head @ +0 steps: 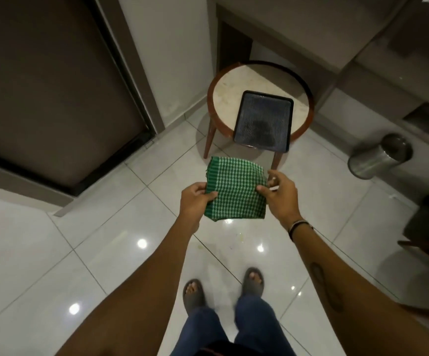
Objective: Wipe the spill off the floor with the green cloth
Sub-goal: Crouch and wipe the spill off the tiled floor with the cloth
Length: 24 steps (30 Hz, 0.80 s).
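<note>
Green cloth (235, 191), folded into a square, is held up in the air between both hands, well above the floor (105, 253). The left hand (195, 199) is closed on its left edge, thumb on top. The right hand (277, 192) pinches the right edge, with the other fingers loosely spread. A faint yellowish spill (239, 238) seems to lie on the tiles below the hands. The cloth is best kept folded thick, then brought straight down and pressed flat on the spill.
</note>
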Motion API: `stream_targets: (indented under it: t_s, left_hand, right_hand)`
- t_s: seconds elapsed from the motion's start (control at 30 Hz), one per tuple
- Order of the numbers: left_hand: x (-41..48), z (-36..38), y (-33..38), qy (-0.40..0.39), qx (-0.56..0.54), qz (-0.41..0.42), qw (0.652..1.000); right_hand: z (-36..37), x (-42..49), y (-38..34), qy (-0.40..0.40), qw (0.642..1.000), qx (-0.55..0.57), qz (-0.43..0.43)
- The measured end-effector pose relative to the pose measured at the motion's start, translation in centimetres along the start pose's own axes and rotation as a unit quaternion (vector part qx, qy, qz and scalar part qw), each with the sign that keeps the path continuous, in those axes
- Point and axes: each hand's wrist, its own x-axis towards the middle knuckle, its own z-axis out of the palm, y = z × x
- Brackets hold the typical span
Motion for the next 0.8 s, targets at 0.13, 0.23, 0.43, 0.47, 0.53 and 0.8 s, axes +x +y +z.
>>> stream_targets:
  t_s: [0.13, 0.23, 0.43, 0.47, 0.53, 0.8]
  left_hand:
    - [-2.9, -1.5, -7.0, 0.004, -0.011, -0.054, 0.998]
    - [-3.8, -2.0, -14.5, 0.016, -0.007, -0.089, 0.996]
    - [-4.6, -2.3, -31.7, 0.023, 0.036, -0.165, 0.985]
    - [-4.6, -2.4, -34.4, 0.021, 0.046, -0.17, 0.984]
    - [-4.1, -2.5, -39.5, 0.02, 0.069, -0.18, 0.981]
    - [2.3, -1.9, -54.6, 0.019, 0.142, -0.206, 0.968]
  right_hand:
    - [2.0, -5.7, 6.2, -0.034, 0.994, 0.052, 0.088]
    - [4.8, -9.2, 13.6, -0.021, 0.982, 0.097, 0.161]
    - [10.9, -15.6, 30.1, -0.046, 0.946, 0.143, 0.286]
    - [11.7, -16.4, 32.4, -0.048, 0.941, 0.145, 0.302]
    - [13.3, -17.4, 36.4, -0.048, 0.932, 0.144, 0.331]
    - [20.5, -17.6, 49.9, -0.064, 0.929, 0.092, 0.352]
